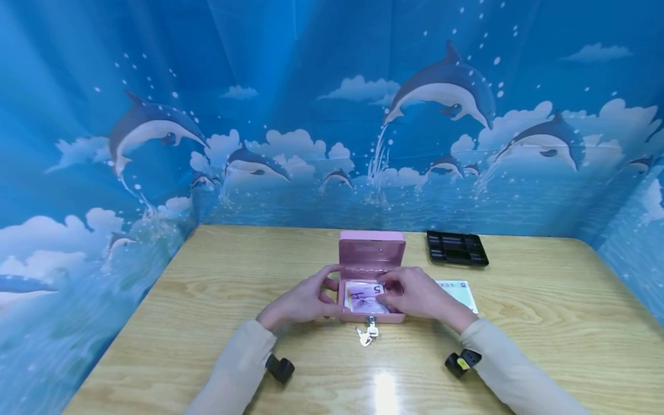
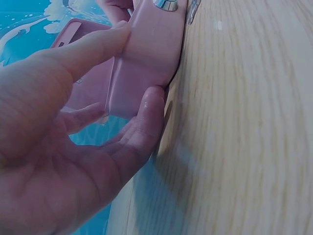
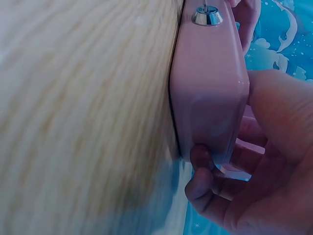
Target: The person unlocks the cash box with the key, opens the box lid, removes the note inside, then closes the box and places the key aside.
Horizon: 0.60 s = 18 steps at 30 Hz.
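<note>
A pink metal cash box [image 1: 372, 317] stands on the table with its lid [image 1: 372, 252] raised. Inside it lie purple banknotes [image 1: 363, 297]. My left hand [image 1: 306, 297] holds the box's left side, thumb at the front rim and the other fingers along the side wall. Over the right side reaches my right hand [image 1: 417, 293], its thumb and forefinger on the right part of the banknotes; its lower fingers curl against the outer wall in the right wrist view. The fingertips inside the box are hidden there. Keys [image 1: 367, 333] hang from the front lock [image 3: 207, 16].
Behind and to the right lies a black compartment tray [image 1: 456, 249]. A pale green banknote [image 1: 459, 294] lies on the wooden table [image 1: 228, 276], partly behind my right hand. A blue dolphin-print curtain [image 1: 290, 115] rises along the table's back and sides.
</note>
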Each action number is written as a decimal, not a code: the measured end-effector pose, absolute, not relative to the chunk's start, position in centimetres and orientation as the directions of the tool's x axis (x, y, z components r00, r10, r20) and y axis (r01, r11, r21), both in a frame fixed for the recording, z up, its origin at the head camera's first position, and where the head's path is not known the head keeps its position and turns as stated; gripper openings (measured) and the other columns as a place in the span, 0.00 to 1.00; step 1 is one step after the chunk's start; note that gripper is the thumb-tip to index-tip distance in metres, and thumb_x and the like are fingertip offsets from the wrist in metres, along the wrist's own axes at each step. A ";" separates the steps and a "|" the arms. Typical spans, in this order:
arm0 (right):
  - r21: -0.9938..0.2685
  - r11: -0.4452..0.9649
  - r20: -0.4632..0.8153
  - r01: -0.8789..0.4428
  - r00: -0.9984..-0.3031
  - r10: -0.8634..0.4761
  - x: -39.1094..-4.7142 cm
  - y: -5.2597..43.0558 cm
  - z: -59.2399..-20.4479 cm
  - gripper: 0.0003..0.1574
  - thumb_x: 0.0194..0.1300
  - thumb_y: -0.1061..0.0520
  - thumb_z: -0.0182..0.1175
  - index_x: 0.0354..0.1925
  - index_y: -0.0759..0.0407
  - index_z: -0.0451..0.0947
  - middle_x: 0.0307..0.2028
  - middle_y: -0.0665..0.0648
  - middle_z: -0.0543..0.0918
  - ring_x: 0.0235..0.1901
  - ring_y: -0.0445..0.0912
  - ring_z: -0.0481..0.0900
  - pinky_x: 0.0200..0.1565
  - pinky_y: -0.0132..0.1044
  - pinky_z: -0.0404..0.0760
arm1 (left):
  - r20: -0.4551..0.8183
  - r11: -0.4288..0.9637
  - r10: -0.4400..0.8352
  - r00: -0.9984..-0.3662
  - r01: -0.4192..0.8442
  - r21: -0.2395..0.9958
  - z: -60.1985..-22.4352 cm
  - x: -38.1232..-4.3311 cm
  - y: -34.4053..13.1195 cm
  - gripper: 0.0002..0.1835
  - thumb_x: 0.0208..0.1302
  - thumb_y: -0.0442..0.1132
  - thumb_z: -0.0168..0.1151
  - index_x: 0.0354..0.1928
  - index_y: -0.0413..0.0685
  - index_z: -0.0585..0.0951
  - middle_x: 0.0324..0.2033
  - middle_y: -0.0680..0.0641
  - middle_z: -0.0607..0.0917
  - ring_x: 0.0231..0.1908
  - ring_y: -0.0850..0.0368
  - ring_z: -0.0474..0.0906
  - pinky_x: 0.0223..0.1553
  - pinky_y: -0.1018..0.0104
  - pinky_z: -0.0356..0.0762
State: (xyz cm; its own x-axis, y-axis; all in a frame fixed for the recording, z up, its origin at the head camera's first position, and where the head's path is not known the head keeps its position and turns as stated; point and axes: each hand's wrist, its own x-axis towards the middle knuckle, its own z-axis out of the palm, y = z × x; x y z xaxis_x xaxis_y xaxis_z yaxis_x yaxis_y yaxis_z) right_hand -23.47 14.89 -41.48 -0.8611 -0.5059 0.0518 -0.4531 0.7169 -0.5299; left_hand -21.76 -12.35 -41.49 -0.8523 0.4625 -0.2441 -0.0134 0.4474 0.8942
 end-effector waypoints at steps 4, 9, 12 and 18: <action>-0.537 0.716 0.053 -0.446 -0.865 -0.499 -23.3 14.9 -41.5 0.20 0.60 0.50 0.74 0.48 0.57 0.87 0.28 0.45 0.80 0.27 0.37 0.73 0.28 0.28 0.74 | -0.243 0.454 0.461 -0.854 -0.009 0.891 -41.5 -21.7 -12.4 0.51 0.57 0.44 0.78 0.79 0.65 0.58 0.61 0.43 0.78 0.47 0.55 0.84 0.46 0.61 0.86; -0.568 0.704 0.044 -0.427 -0.869 -0.492 -23.0 15.0 -41.5 0.18 0.60 0.52 0.74 0.47 0.56 0.86 0.29 0.46 0.80 0.28 0.38 0.74 0.29 0.29 0.76 | -0.248 0.448 0.460 -0.852 -0.017 0.894 -41.5 -21.6 -12.4 0.51 0.57 0.44 0.78 0.79 0.66 0.58 0.61 0.43 0.78 0.48 0.54 0.84 0.46 0.60 0.86; -0.600 0.694 0.035 -0.397 -0.880 -0.473 -22.8 15.1 -41.4 0.17 0.60 0.53 0.73 0.47 0.54 0.86 0.30 0.45 0.82 0.29 0.39 0.76 0.30 0.30 0.78 | -0.252 0.444 0.454 -0.854 -0.028 0.896 -41.5 -21.7 -12.4 0.51 0.56 0.43 0.78 0.78 0.67 0.59 0.61 0.43 0.78 0.47 0.54 0.83 0.45 0.60 0.86; -0.679 0.652 0.032 -0.338 -0.900 -0.434 -22.7 15.2 -41.3 0.14 0.60 0.59 0.72 0.46 0.54 0.85 0.30 0.47 0.84 0.28 0.41 0.77 0.30 0.31 0.78 | -0.262 0.453 0.443 -0.857 -0.038 0.890 -41.5 -21.7 -12.3 0.51 0.56 0.44 0.78 0.78 0.68 0.59 0.60 0.44 0.78 0.47 0.54 0.83 0.45 0.60 0.86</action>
